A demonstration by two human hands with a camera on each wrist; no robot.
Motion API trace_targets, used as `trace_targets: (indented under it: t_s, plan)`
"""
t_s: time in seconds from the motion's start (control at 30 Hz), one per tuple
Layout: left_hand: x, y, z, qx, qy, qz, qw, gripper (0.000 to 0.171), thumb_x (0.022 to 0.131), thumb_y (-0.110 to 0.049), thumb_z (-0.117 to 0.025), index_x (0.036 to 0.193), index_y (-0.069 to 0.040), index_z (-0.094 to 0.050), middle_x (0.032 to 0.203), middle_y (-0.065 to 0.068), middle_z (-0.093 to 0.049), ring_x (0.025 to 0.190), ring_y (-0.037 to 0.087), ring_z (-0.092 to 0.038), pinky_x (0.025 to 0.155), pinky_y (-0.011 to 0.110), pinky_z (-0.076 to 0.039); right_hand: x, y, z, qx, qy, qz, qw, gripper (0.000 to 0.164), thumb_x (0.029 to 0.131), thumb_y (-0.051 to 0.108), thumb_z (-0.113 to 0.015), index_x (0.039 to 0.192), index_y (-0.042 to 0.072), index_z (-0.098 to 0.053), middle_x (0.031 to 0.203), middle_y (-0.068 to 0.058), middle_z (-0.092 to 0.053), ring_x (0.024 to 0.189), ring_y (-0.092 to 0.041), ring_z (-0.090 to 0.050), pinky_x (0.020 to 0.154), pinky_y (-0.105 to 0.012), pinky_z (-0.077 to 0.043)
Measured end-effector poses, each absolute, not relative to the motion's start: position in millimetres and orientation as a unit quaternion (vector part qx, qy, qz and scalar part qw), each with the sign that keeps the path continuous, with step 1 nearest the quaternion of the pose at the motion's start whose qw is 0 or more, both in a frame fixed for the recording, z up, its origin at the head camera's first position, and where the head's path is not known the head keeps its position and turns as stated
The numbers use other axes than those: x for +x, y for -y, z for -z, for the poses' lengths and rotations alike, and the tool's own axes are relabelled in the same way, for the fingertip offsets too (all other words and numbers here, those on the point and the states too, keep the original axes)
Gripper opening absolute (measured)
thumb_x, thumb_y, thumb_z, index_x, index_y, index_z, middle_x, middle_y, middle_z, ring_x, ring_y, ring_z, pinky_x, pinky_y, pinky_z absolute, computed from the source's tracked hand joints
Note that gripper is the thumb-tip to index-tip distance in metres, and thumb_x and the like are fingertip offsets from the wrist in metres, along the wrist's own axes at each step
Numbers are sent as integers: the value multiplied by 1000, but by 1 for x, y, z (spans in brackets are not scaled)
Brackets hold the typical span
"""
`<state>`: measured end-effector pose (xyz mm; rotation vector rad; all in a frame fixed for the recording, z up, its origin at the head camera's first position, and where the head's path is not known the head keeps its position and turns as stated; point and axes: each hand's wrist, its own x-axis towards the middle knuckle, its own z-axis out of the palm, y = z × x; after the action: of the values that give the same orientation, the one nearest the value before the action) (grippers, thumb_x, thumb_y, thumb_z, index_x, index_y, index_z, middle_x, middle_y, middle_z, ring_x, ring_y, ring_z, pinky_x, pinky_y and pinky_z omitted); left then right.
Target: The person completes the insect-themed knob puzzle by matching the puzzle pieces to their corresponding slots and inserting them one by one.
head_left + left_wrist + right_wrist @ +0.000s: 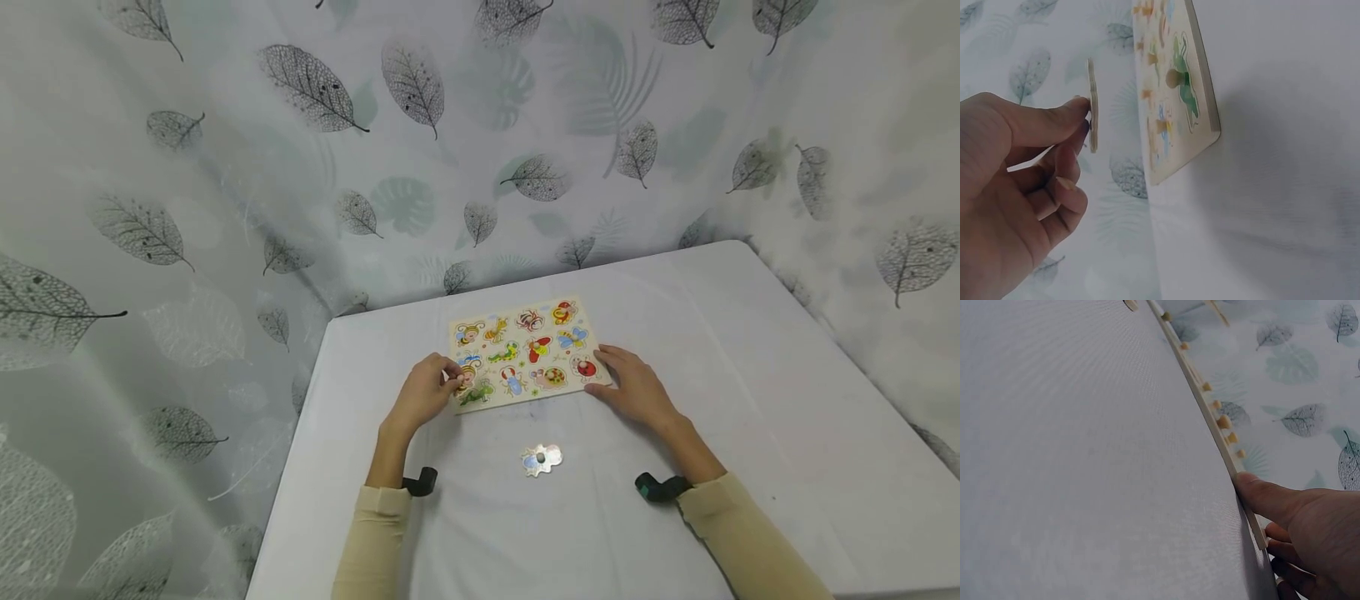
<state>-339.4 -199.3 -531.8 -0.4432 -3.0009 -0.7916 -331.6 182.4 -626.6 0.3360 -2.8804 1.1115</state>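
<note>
A wooden peg puzzle board (pixel 489 400) with colourful insect pictures and small knobs lies on the white table. Above its left side, my left hand (pixel 424 390) pinches a thin wooden bee puzzle piece (pixel 467 377) between thumb and fingers. The left wrist view shows that piece (pixel 1093 109) edge-on, held apart from the board (pixel 1172 147). My right hand (pixel 634 387) grips the board's near right corner, with the thumb along the near edge and fingers at the right side. In the right wrist view the thumb (pixel 1260 490) touches the board's edge.
A loose, shiny insect puzzle piece (pixel 542 459) with a knob lies on the table (pixel 480 525) between the forearms, nearer than the board. Leaf-patterned cloth (pixel 465 150) hangs behind the table and at its sides. Each wrist wears a black device (pixel 660 488).
</note>
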Motion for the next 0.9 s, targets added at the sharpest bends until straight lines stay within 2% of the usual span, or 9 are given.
trace_targets:
  t_s: [0.9]
  plan:
    - [-392, 199, 543, -108, 971, 210, 22, 9, 100, -15, -72, 103, -7, -73, 98, 5, -63, 83, 19, -57, 71, 36, -50, -329, -182, 627, 99, 931, -351, 21, 76, 93, 36, -81, 153, 2, -49, 162, -19, -42, 150, -42, -34, 119, -62, -28]
